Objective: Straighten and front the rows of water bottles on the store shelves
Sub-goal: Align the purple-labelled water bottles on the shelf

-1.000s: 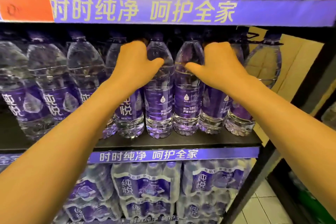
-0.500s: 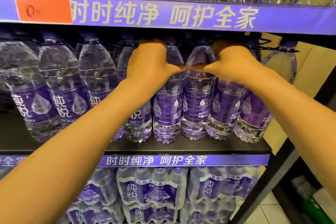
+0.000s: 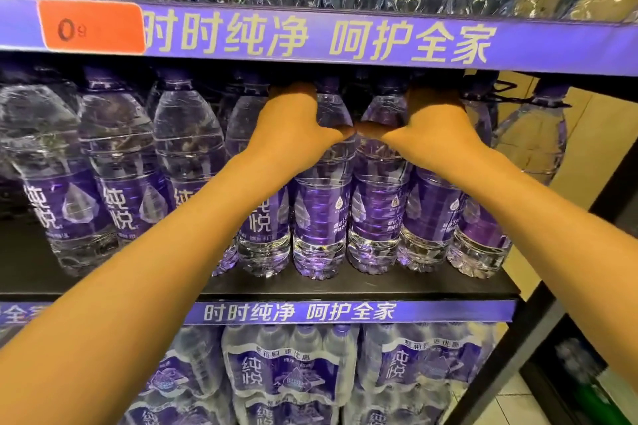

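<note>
Both hands are up at the shoulders of two neighbouring water bottles on the middle shelf. The left hand curls round the upper part of one bottle, and the right hand wraps the bottle beside it; the thumbs nearly meet between the two necks.

Judging by how things stand, the job is partly done. The bottles on the left of the row show their large brand characters to the front, while the two in hand and those to their right show the small-print side of the label — so turning these looks to be the step under way. The far-right bottle leans outward and sits a little apart from the row, with a dark carry loop at its neck; it likely needs straightening too.

The bottles are clear ribbed plastic with rounded shoulders, purple caps and glossy purple wrap labels, their petal-shaped bases resting on a dark, flat shelf board. A purple strip with pale lettering and an orange price tag fronts the shelf above. Below sit shrink-wrapped multipacks, their film crinkled and shiny.
</note>
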`<action>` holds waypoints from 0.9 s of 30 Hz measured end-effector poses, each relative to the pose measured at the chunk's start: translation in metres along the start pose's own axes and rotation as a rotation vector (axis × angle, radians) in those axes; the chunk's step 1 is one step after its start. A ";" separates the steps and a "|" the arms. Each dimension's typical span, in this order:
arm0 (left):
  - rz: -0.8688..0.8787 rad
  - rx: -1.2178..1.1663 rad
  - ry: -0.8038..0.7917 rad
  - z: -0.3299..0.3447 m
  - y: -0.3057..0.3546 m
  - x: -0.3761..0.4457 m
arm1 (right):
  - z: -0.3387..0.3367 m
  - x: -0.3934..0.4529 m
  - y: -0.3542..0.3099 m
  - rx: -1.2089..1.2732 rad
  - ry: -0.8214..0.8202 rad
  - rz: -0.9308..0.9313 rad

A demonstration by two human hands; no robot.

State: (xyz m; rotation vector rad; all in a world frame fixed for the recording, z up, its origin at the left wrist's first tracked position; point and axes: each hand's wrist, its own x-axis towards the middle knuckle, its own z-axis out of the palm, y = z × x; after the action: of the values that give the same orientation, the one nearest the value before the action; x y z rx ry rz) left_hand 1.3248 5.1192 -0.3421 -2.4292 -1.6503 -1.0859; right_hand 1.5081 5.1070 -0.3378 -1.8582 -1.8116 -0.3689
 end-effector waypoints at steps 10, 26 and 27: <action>-0.053 -0.268 -0.104 -0.008 -0.009 -0.001 | -0.032 -0.003 0.010 0.163 -0.311 0.177; 0.042 0.076 0.069 -0.010 -0.004 -0.004 | -0.027 0.023 0.021 0.356 -0.546 0.097; 0.036 0.064 0.064 -0.010 -0.004 -0.004 | -0.030 0.025 0.022 0.390 -0.590 0.096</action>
State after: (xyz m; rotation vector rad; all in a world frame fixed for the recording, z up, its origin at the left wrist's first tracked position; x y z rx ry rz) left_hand 1.3155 5.1138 -0.3382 -2.3496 -1.5915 -1.0763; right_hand 1.5362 5.1123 -0.3031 -1.8694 -1.9550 0.5913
